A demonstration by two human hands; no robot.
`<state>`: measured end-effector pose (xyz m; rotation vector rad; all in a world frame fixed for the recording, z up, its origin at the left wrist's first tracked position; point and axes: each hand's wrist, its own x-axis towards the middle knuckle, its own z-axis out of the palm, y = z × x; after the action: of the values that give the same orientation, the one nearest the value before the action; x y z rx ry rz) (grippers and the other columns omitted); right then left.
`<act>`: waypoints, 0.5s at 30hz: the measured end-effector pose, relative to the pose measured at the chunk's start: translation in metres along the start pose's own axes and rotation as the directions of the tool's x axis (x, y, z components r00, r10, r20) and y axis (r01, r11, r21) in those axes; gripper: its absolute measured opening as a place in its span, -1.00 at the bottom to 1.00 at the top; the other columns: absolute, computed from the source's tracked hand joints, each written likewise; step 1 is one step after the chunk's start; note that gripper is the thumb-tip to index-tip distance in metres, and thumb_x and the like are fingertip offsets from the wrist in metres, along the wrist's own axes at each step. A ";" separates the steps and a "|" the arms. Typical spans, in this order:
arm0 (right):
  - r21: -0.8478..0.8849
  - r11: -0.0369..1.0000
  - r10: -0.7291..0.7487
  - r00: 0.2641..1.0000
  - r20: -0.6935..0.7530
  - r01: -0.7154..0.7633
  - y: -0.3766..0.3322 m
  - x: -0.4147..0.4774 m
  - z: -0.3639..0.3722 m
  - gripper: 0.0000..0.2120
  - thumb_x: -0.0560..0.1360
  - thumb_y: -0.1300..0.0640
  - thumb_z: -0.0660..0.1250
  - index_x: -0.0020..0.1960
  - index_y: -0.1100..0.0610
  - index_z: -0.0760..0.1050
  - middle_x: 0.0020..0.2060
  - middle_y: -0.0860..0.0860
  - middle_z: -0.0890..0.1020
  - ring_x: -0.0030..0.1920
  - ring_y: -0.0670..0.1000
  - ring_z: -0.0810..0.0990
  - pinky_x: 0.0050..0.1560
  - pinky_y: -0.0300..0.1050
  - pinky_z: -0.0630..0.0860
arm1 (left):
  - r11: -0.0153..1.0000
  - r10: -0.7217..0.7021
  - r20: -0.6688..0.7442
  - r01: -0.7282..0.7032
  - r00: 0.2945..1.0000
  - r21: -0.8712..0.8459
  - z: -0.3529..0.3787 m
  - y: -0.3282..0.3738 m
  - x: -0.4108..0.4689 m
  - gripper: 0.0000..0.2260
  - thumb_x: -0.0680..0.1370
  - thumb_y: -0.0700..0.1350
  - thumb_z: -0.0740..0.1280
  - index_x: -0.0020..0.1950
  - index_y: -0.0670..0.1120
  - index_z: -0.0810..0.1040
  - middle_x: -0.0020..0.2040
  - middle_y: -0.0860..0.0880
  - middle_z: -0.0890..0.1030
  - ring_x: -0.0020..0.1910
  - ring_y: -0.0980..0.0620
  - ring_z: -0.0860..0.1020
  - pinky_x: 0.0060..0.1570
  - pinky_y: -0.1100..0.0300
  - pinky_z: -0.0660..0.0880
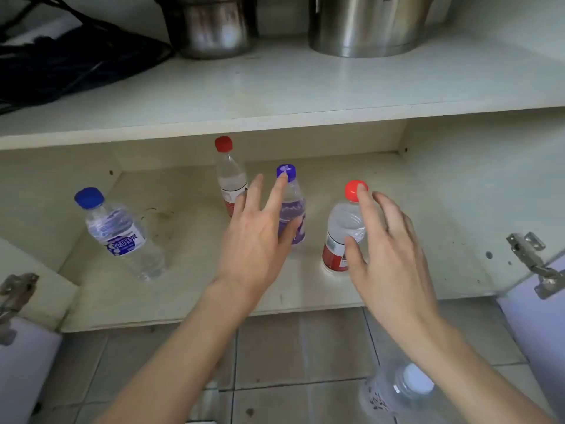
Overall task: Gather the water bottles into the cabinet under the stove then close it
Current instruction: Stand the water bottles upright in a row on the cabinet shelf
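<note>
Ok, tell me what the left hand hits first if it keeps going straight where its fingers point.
Most likely the purple-capped bottle: the left hand is open, its index fingertip already at the cap. Depth is hard to judge from one view.

A home kitchen: 2 steel pots [367, 22] on a cabinet shelf [275, 96], tiled floor [290, 347].

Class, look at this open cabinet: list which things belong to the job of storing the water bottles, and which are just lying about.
Belongs to the job:
blue-capped bottle
back red-capped bottle
purple-capped bottle
front red-capped bottle
white-capped bottle, still out on the floor
cabinet doors
left hand and right hand, both open

Just lying about:
two steel pots
dark cords
</note>
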<state>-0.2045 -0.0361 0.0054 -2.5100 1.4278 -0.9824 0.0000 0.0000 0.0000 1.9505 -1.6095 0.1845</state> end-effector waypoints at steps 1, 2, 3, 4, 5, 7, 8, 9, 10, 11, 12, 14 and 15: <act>0.026 1.000 0.008 1.000 -0.010 -0.008 0.001 0.001 0.003 -0.25 0.60 0.15 0.41 0.72 0.06 0.20 0.55 0.12 0.40 0.46 0.22 0.46 0.19 0.12 0.60 | 0.998 -0.024 -0.002 0.024 1.000 -0.053 0.005 0.000 0.003 -0.33 0.73 0.12 0.37 0.79 0.12 0.17 0.67 -0.11 0.33 0.51 -0.20 0.40 0.41 0.01 0.44; 0.057 0.998 0.022 0.999 -0.025 -0.021 0.002 0.002 0.005 -0.24 0.60 0.15 0.41 0.73 0.05 0.19 0.55 0.11 0.40 0.44 0.22 0.48 0.19 0.12 0.60 | 0.990 -0.070 0.000 0.070 0.998 -0.126 0.008 0.000 0.006 -0.29 0.71 0.10 0.41 0.79 0.14 0.15 0.63 -0.08 0.35 0.49 -0.17 0.41 0.39 0.03 0.44; 0.072 0.997 0.030 0.999 -0.026 -0.028 0.002 0.003 0.009 -0.23 0.60 0.14 0.42 0.73 0.04 0.18 0.55 0.10 0.39 0.43 0.22 0.49 0.19 0.12 0.60 | 0.978 -0.097 0.000 0.095 0.995 -0.184 0.013 0.000 0.008 -0.26 0.69 0.08 0.44 0.79 0.15 0.13 0.58 -0.06 0.37 0.46 -0.14 0.43 0.37 0.04 0.45; 0.081 0.996 0.025 1.000 -0.013 -0.024 0.003 0.003 0.015 -0.22 0.60 0.14 0.44 0.73 0.03 0.17 0.56 0.09 0.39 0.42 0.22 0.50 0.19 0.12 0.60 | 0.969 -0.115 0.014 0.115 0.993 -0.218 0.018 0.000 0.010 -0.22 0.67 0.05 0.47 0.79 0.17 0.10 0.54 -0.06 0.38 0.43 -0.12 0.45 0.34 0.05 0.48; 0.102 0.994 0.029 1.000 -0.011 -0.027 0.006 0.004 0.020 -0.21 0.60 0.14 0.45 0.73 0.01 0.16 0.55 0.07 0.39 0.41 0.21 0.52 0.18 0.12 0.61 | 0.963 -0.123 0.016 0.123 0.992 -0.240 0.025 -0.001 0.011 -0.18 0.66 0.01 0.49 0.79 0.18 0.08 0.51 -0.05 0.37 0.39 -0.11 0.47 0.30 0.06 0.50; 0.172 0.984 0.049 0.999 -0.004 -0.048 0.010 0.005 0.028 -0.18 0.59 0.13 0.47 0.72 -0.05 0.14 0.53 0.04 0.40 0.38 0.20 0.53 0.14 0.14 0.64 | 0.954 -0.127 0.022 0.128 0.992 -0.271 0.036 -0.002 0.012 -0.13 0.63 -0.04 0.52 0.79 0.21 0.06 0.44 -0.02 0.37 0.27 -0.05 0.48 0.19 0.14 0.49; 0.207 0.977 0.057 0.998 -0.002 -0.055 0.013 0.007 0.030 -0.17 0.58 0.13 0.48 0.72 -0.08 0.12 0.52 0.02 0.40 0.37 0.19 0.54 0.12 0.16 0.64 | 0.949 -0.126 0.023 0.127 0.992 -0.287 0.040 -0.003 0.013 -0.11 0.62 -0.05 0.53 0.78 0.23 0.06 0.39 0.01 0.36 0.19 0.01 0.46 0.11 0.21 0.44; 0.232 0.971 0.064 0.998 0.003 -0.063 0.015 0.007 0.034 -0.16 0.58 0.12 0.49 0.71 -0.10 0.11 0.51 0.00 0.40 0.35 0.17 0.54 0.10 0.16 0.63 | 0.939 -0.138 0.030 0.141 0.990 -0.314 0.044 -0.003 0.012 -0.09 0.61 -0.07 0.55 0.78 0.24 0.05 0.35 0.04 0.35 0.12 0.09 0.42 0.06 0.29 0.38; 0.254 0.965 0.064 0.998 0.000 -0.062 0.016 0.008 0.038 -0.15 0.58 0.13 0.50 0.70 -0.12 0.11 0.49 0.00 0.41 0.33 0.15 0.55 0.08 0.15 0.63 | 0.926 -0.154 0.036 0.157 0.987 -0.344 0.047 -0.003 0.012 -0.07 0.59 -0.09 0.57 0.78 0.24 0.06 0.33 0.05 0.35 0.08 0.16 0.38 0.04 0.34 0.35; 0.278 0.959 0.066 0.998 -0.007 -0.062 0.018 0.009 0.041 -0.15 0.57 0.13 0.51 0.69 -0.13 0.11 0.47 0.00 0.43 0.31 0.12 0.55 0.07 0.14 0.63 | 0.914 -0.162 0.036 0.164 0.986 -0.372 0.050 -0.003 0.012 -0.04 0.57 -0.12 0.59 0.78 0.24 0.07 0.32 0.05 0.35 0.06 0.22 0.36 0.05 0.37 0.33; 0.300 0.952 0.068 0.998 -0.013 -0.061 0.019 0.011 0.044 -0.13 0.56 0.14 0.53 0.69 -0.14 0.12 0.45 -0.01 0.44 0.30 0.09 0.54 0.07 0.13 0.63 | 0.905 -0.169 0.026 0.166 0.985 -0.391 0.054 -0.002 0.012 -0.01 0.54 -0.14 0.62 0.77 0.23 0.08 0.32 0.05 0.36 0.05 0.28 0.36 0.08 0.40 0.33; 0.320 0.945 0.073 0.997 -0.013 -0.065 0.022 0.013 0.049 -0.08 0.52 0.15 0.58 0.68 -0.16 0.10 0.42 -0.02 0.46 0.28 0.03 0.52 0.08 0.05 0.61 | 0.899 -0.178 0.005 0.165 0.984 -0.405 0.058 -0.003 0.014 0.02 0.48 -0.18 0.67 0.75 0.21 0.13 0.34 0.07 0.36 0.11 0.45 0.39 0.12 0.47 0.33; 0.326 0.943 0.075 0.997 -0.008 -0.069 0.024 0.014 0.051 -0.04 0.50 0.17 0.60 0.68 -0.18 0.09 0.42 -0.03 0.47 0.27 0.01 0.50 0.08 0.02 0.59 | 0.897 -0.180 0.000 0.164 0.984 -0.411 0.059 -0.003 0.015 0.03 0.46 -0.21 0.68 0.75 0.19 0.15 0.36 0.07 0.36 0.14 0.58 0.36 0.12 0.53 0.32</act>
<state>-0.1879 -0.0722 -0.0367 -2.2012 1.2330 -1.1279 -0.0084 -0.0434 -0.0425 1.7331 -1.3127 -0.1762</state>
